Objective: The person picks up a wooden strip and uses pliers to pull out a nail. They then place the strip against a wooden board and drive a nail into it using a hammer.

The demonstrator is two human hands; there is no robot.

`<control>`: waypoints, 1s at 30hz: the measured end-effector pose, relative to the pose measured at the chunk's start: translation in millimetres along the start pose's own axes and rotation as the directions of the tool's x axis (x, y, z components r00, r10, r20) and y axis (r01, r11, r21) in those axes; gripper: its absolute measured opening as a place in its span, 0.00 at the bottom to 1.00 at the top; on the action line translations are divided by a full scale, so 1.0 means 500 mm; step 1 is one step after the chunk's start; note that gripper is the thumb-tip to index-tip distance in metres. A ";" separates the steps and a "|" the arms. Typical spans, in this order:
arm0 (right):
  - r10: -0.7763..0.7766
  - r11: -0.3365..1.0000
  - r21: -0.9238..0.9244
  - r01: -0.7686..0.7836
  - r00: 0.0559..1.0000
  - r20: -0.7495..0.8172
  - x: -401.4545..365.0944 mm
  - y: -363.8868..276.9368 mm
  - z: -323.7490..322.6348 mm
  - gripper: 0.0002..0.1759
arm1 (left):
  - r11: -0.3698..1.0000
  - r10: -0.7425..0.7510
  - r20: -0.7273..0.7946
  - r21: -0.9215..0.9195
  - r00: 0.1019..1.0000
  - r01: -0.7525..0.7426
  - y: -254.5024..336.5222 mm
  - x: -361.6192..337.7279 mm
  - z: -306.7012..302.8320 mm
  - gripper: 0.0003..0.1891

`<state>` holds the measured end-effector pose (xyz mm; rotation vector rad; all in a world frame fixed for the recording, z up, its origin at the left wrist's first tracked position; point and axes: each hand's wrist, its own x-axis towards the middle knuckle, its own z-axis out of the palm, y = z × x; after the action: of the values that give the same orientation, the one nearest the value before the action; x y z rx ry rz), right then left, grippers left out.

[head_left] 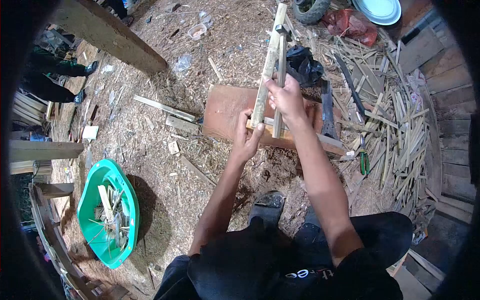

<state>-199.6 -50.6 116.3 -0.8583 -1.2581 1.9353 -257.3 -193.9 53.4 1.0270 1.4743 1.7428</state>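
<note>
Our left hand [246, 141] grips the wider wooden strip [271, 55] near its bottom, our right hand [287, 100] closes around the narrower strip [282, 57] — both seem light, stiff, best held mid-length.

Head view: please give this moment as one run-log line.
left hand: holding longer wooden strip, lower end | right hand: holding shorter wooden strip alongside | beneath: reddish-brown board | floor left: green tub

Centre: pale yellowish wood strip [271, 55], reddish-brown board [227, 107] — lower left, bright green tub [112, 172] — upper right, red bag [350, 26], pale blue basin [381, 10].
</note>
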 end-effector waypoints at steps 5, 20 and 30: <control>-0.095 0.995 -0.013 0.096 0.995 0.034 0.004 -0.006 -0.005 0.06 | 0.997 -0.079 -0.008 -0.012 0.997 0.079 0.020 0.002 0.015 0.18; -0.029 0.990 0.139 0.028 1.000 0.006 -0.012 -0.001 -0.019 0.05 | 0.998 0.042 -0.006 -0.035 0.999 -0.043 -0.014 -0.003 0.006 0.23; -0.017 1.000 0.019 0.016 0.997 0.078 -0.020 0.009 0.004 0.06 | 0.999 0.021 -0.003 -0.045 1.000 -0.021 0.002 -0.014 0.009 0.20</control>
<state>-196.5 -60.9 114.4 -0.7675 -1.2868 1.9807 -249.7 -197.5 53.4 1.0207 1.4244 1.7850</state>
